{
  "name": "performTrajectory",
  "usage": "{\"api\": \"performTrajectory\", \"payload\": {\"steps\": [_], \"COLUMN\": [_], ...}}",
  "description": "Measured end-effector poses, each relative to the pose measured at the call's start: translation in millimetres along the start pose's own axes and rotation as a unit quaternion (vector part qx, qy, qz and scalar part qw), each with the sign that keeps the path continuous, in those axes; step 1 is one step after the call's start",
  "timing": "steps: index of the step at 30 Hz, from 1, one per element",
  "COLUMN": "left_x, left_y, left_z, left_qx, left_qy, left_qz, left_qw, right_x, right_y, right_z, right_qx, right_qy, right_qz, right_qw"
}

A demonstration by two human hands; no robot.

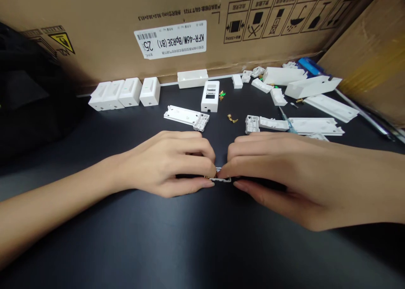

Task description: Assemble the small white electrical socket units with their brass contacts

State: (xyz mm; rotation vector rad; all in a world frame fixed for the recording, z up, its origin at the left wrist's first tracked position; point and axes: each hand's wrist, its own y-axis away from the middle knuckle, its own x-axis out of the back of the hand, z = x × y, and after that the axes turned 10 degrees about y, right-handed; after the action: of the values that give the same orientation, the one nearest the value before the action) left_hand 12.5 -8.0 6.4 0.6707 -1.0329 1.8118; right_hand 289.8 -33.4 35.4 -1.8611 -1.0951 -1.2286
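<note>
My left hand (171, 162) and my right hand (284, 171) meet at the middle of the dark table, fingers curled and pinched together. Between the fingertips shows a small white plastic part (221, 178) with a bit of brass at its left end; most of it is hidden by my fingers. Both hands grip it just above the table top. Beyond my hands lie a white base piece (185, 116), an upright white socket housing (210, 95) and a loose brass contact (232, 119).
A row of assembled white blocks (123, 94) stands at the back left. Several long white covers and small parts (313, 105) are scattered at the back right, with a screwdriver (286, 120) among them. A large cardboard box (177, 23) walls off the back.
</note>
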Motion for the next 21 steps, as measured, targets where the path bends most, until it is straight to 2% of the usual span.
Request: {"api": "performTrajectory", "payload": {"steps": [11, 21], "left_x": [0.1, 0.5], "left_y": [-0.9, -1.1], "left_z": [-0.6, -0.8], "left_qx": [0.021, 0.019], "left_qy": [0.035, 0.023], "left_qz": [0.008, 0.000], "left_qw": [0.999, 1.000], "right_x": [2.5, 0.2], "right_y": [0.5, 4.7], "right_z": [-1.9, 1.2], "right_qx": [-0.008, -0.013], "right_qy": [-0.010, -0.013], "right_qz": [-0.001, -0.006], "right_qw": [1.000, 1.000]}}
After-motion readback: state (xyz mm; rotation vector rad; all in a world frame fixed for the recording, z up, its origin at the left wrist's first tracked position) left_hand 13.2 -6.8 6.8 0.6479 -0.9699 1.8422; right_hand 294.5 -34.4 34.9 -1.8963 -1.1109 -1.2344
